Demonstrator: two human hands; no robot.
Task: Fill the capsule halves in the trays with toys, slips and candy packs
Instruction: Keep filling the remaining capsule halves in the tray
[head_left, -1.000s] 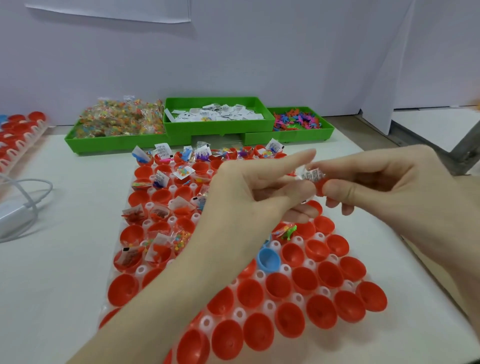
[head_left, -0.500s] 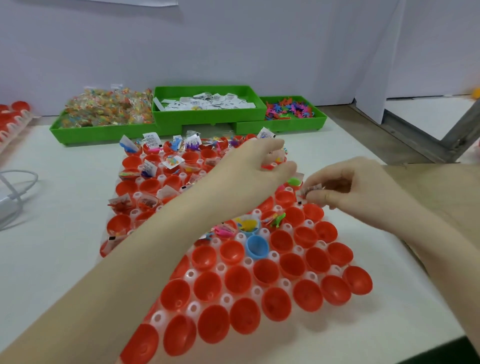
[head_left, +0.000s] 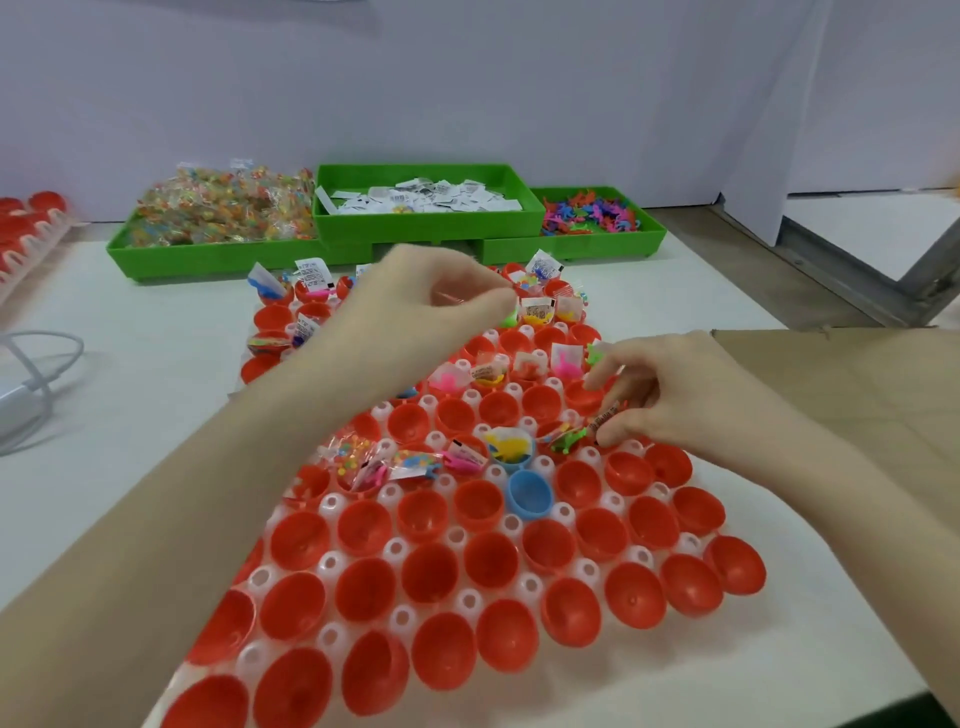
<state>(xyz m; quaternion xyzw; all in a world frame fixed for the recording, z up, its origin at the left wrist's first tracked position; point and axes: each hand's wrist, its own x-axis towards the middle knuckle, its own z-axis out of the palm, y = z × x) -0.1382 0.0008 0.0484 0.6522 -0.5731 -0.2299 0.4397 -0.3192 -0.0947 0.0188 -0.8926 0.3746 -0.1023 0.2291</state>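
Note:
A clear tray (head_left: 332, 504) on the white table holds many red capsule halves (head_left: 493, 561) and one empty blue half (head_left: 529, 493). The far rows hold toys, slips and candy packs; the near rows are empty. My left hand (head_left: 431, 312) hovers over the far rows with curled fingers, fingertips pinched near a slip (head_left: 537, 312); what it holds is unclear. My right hand (head_left: 660, 395) pinches a small printed slip (head_left: 605, 418) low over the right side of the tray, beside a green toy (head_left: 566, 441).
Three green bins stand at the back: candy packs (head_left: 218, 213), white slips (head_left: 426, 197), coloured toys (head_left: 592, 213). A second tray of red halves (head_left: 26, 223) is at far left, a white cable (head_left: 41, 364) lies left, brown cardboard (head_left: 857, 395) right.
Both hands dropped from mid-air and moved apart. The left went out over the far rows; the right came down with the slip to the tray's right side.

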